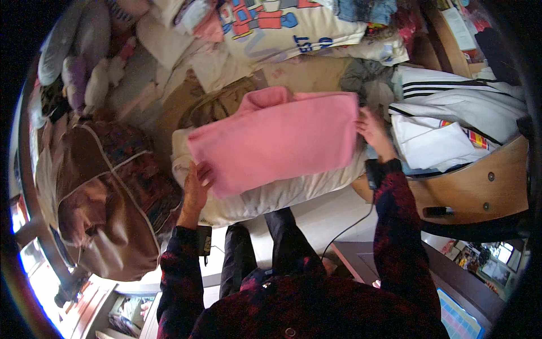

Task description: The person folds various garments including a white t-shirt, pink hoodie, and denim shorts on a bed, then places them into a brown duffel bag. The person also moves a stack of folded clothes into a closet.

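A folded pink garment [279, 140], perhaps a sweatshirt, lies spread in front of me over a cream padded cloth [279, 199]. My left hand [197, 186] has its fingers curled around the garment's near left edge. At the opposite edge is my right hand [372, 131], its fingers apart and their tips beside or just touching the fabric. A raised pink fold, maybe a hood or collar, shows along the far side. What lies under the garment is hidden.
White clothing with black stripes [440, 110] is piled on the right, above a wooden panel [470, 186]. A brown bag [114, 212] stands at left. Further back lie a printed cream cloth [288, 34] and grey fabric [368, 78]. A black cable [351, 229] hangs from my right wrist.
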Tool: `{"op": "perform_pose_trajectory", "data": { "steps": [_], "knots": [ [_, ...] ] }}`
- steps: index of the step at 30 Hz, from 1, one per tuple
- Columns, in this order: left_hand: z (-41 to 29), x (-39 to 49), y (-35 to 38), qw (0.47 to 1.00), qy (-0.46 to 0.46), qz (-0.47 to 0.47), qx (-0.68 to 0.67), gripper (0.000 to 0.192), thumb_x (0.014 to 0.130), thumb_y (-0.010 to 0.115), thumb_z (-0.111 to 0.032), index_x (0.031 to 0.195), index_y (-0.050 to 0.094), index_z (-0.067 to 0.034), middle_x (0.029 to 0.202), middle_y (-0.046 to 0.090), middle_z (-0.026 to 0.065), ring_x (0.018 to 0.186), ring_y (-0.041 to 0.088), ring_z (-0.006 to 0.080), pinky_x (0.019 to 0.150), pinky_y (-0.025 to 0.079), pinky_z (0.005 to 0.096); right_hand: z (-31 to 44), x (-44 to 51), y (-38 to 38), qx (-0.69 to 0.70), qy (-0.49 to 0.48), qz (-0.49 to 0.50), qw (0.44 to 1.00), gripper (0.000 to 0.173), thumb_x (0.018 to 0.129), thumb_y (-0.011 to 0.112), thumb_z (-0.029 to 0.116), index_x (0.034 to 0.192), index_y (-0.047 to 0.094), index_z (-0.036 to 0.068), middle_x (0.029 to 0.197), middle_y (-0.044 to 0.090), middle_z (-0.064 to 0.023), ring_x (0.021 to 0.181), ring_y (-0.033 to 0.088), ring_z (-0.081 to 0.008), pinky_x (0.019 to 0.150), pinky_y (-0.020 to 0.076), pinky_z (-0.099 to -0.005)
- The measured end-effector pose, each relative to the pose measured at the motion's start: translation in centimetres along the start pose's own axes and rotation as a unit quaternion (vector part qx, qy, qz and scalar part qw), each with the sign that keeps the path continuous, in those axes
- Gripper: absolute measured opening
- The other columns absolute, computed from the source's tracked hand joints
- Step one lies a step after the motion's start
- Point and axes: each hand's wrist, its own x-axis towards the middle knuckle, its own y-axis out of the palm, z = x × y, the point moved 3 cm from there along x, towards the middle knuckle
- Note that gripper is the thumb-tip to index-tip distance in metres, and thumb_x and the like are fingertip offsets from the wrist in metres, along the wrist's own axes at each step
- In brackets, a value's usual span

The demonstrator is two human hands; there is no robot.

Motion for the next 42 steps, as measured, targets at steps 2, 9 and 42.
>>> {"op": "perform_pose_trajectory", "data": {
  "steps": [2, 9, 42],
  "knots": [
    [0.5, 2.2, -0.1, 0.986, 0.029, -0.047, 0.157, 0.038, 0.087, 0.053, -0.032, 0.110, 0.051, -0.001, 0.104, 0.057, 0.0064, 0.090, 0.055, 0.0184, 0.079, 0.044, 0.0303, -1.1, 1.4, 0.2, -0.185, 0.016, -0.053, 0.981, 0.029, 0.085, 0.056, 0.040, 0.088, 0.059, 0.012, 0.079, 0.059, -0.0011, 0.078, 0.055, -0.0125, 0.074, 0.0446, -0.0279],
    [2.8, 5.5, 0.9, 0.920, 0.014, -0.165, 0.355, 0.049, 0.070, 0.075, -0.026, 0.104, 0.054, 0.002, 0.092, 0.061, 0.0082, 0.074, 0.057, 0.0164, 0.062, 0.047, 0.0286, -6.9, 1.6, 3.4, -0.275, 0.039, 0.171, 0.945, 0.038, 0.083, 0.059, 0.033, 0.111, 0.060, 0.007, 0.112, 0.056, -0.0032, 0.107, 0.047, -0.0108, 0.094, 0.0341, -0.0239],
    [13.3, 15.1, 26.9, 0.439, 0.301, 0.111, 0.839, 0.062, 0.074, 0.056, -0.053, 0.129, 0.041, -0.028, 0.141, 0.024, 0.0168, 0.126, 0.022, 0.0475, 0.089, 0.013, 0.0746, 9.9, 22.7, -35.1, -0.679, -0.042, -0.345, 0.647, 0.056, 0.076, 0.064, 0.043, 0.109, 0.054, -0.001, 0.105, 0.056, -0.0153, 0.097, 0.055, -0.0234, 0.083, 0.0423, -0.0354]
  ]
}}
